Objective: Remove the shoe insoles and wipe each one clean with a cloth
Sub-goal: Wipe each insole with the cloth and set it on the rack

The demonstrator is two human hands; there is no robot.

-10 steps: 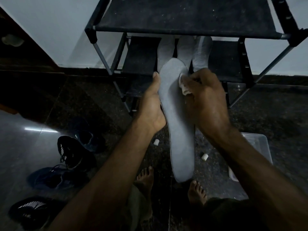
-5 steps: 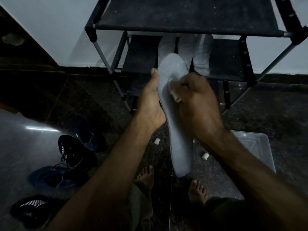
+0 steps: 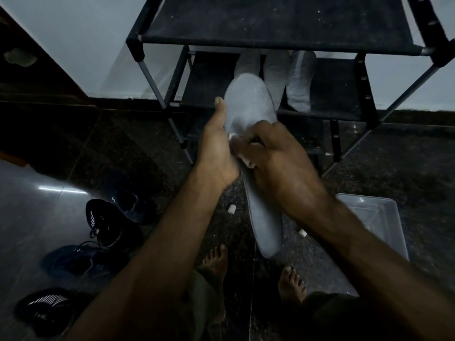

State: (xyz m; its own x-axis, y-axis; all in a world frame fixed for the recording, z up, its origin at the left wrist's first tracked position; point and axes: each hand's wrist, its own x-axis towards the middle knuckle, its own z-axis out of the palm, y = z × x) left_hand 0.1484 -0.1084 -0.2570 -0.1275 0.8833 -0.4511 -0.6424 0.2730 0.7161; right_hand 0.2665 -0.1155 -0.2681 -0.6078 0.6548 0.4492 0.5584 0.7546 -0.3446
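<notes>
Since the earlier frames, right hand (image 3: pixel 275 163) with the small pale wiping cloth (image 3: pixel 246 159) has slid from toe end to mid-length of the long grey foam insole (image 3: pixel 248 114). Left of the insole, left hand (image 3: pixel 216 148) grips its edge. Right of it, right hand's fingers clench the cloth. Wipe stroke judged midway; heel unwiped.

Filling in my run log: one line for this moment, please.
step: wiping insole | left hand: holds insole | right hand: presses cloth on it | rack: three insoles
</notes>
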